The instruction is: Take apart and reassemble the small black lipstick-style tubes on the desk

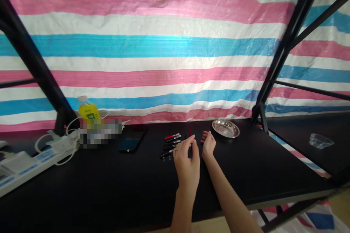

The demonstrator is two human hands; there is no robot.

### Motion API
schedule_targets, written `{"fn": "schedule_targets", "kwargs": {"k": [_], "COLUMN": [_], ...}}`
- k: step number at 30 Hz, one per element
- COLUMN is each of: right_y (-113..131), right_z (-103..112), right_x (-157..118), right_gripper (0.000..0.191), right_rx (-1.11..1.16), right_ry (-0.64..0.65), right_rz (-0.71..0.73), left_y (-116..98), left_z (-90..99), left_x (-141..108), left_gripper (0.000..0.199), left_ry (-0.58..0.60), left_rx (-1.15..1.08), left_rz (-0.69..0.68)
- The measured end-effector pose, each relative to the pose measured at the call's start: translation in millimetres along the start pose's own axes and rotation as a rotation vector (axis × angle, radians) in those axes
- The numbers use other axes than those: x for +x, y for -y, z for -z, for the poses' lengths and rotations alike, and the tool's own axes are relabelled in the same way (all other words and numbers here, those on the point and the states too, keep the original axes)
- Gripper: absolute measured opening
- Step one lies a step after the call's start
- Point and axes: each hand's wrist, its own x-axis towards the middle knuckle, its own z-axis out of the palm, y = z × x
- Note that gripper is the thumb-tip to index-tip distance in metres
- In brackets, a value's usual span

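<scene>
Left hand (pixel 187 162) beside pens (pixel 170 143) on black desk (pixel 123 185), fingers nearly pinched; right hand (pixel 208 146) near metal dish (pixel 225 129), fingers half-open; any hold unclear.

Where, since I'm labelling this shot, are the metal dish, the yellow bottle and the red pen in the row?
Metal dish (pixel 225 129), head view: its inner base.
Yellow bottle (pixel 88 110), head view: its front.
Red pen (pixel 171 137), head view: its barrel.

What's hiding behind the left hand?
Part of a black pen pokes out beside the left hand. The hand covers what's right behind it, so I can't tell what else is there.
</scene>
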Motion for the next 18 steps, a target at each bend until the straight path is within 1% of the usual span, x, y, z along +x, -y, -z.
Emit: {"fn": "schedule_targets", "kwargs": {"k": [2,4,6,8,10,12,15,18], "right_y": [-0.2,-2.6,-5.7,-8.1,-9.2,-9.7,-12.1,-16.7], "right_z": [8.0,15.4,21.9,27.7,32.9,37.4,44.0,51.5], "right_x": [-2.1,-12.5,-27.8,-42.5,-52.3,-55.0,-47.9,-36.6], "right_gripper": [0.033,0.029,0.028,0.029,0.029,0.029,0.026,0.024], "right_rx": [0.141,0.267,0.333,0.358,0.378,0.399,0.392,0.359], "right_ry": [-0.109,-0.170,-0.203,-0.207,-0.191,-0.165,-0.110,-0.022], "right_rz": [-0.134,-0.213,-0.216,-0.201,-0.202,-0.222,-0.273,-0.307], "left_y": [11.6,19.5,23.0,22.1,17.8,11.5,1.6,-6.4], "left_z": [2.4,4.7,5.7,4.6,1.5,-2.8,-9.5,-15.9], "left_x": [-8.9,-16.2,-21.9,-26.6,-31.0,-35.3,-41.3,-46.3], "left_gripper": [0.020,0.021,0.021,0.022,0.022,0.022,0.021,0.021], "left_ry": [-0.027,-0.059,-0.053,-0.012,0.042,0.102,0.206,0.304], "left_rx": [-0.003,-0.011,-0.023,-0.044,-0.067,-0.081,-0.087,-0.089], "left_rz": [0.045,0.103,0.137,0.148,0.142,0.118,0.066,0.051]}}
